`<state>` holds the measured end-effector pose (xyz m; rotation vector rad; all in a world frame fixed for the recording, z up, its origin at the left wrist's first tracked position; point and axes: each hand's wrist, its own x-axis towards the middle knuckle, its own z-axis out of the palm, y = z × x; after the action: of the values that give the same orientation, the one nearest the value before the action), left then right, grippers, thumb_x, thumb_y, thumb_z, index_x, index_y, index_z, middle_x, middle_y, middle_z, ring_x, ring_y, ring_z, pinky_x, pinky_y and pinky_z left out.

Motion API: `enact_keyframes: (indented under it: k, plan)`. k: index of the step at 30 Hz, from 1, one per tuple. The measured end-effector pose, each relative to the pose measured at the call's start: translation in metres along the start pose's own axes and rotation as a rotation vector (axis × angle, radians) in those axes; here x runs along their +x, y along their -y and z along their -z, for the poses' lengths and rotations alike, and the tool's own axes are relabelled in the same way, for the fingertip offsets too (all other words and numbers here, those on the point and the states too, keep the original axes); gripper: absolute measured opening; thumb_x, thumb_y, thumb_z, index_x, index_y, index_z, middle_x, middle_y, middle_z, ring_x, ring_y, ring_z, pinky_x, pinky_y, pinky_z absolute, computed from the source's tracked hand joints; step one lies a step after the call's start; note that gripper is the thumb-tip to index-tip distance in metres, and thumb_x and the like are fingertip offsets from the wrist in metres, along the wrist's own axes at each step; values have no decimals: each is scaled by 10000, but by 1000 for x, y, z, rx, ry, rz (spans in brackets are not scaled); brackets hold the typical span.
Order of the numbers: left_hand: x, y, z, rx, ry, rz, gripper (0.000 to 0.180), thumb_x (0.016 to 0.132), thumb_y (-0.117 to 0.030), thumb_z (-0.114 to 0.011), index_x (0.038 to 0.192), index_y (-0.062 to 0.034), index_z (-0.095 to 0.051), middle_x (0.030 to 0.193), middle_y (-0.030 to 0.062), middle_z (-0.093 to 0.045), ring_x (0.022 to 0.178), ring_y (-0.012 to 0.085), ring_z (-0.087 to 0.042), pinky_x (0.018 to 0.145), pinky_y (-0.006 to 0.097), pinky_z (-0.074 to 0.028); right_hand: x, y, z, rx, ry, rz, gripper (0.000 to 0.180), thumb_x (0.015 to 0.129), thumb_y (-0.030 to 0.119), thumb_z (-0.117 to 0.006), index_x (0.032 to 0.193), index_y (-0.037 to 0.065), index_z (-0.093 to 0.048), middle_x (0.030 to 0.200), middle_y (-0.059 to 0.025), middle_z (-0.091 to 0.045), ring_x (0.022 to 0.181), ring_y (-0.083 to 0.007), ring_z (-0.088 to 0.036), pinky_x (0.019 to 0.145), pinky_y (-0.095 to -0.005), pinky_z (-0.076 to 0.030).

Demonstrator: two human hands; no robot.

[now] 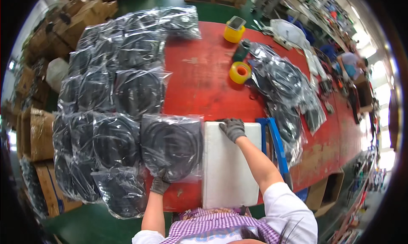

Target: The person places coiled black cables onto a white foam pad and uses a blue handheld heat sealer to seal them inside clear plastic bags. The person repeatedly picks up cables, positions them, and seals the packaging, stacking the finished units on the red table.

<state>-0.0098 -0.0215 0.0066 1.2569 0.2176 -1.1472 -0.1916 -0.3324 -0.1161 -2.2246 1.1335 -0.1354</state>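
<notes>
My left hand, in a grey glove, is closed on the near edge of a clear plastic bag with a black coil inside. The bag lies flat on the red table, directly left of a white rectangular slab. Across the slab's far end rests my right hand, also gloved, its fingers stretched out to the left and nothing visible in them. A blue frame-like tool stands along the slab's right side.
Several bagged black coils cover the table's left side in overlapping rows. More bags lie heaped at the right. Yellow tape rolls sit toward the far side. Cardboard boxes stand left; another person is far right.
</notes>
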Motion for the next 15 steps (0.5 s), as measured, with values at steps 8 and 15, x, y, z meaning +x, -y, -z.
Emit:
enact_keyframes:
  k: [8,15]
  plan:
    - [102,187,-160,-320,404,116,431,739,-168,-581,1147,-104,-456,1109,71,-519,1019,224,-498,866,385,-411,-43,-188,147,-454,7,-176,501,756,513,-410,1010,105,-553,1002,-146,-546,966,-283,-488,911,-424,-266]
    - [171,182,-201,-374,375,59,398,741,-108,-548,1131,-88,-469,1098,76,-528,1001,244,-506,863,409,-412,-40,-202,143,-515,-87,-229,514,763,500,-402,1078,108,-514,1094,-138,-507,1059,-283,-434,974,-439,-194]
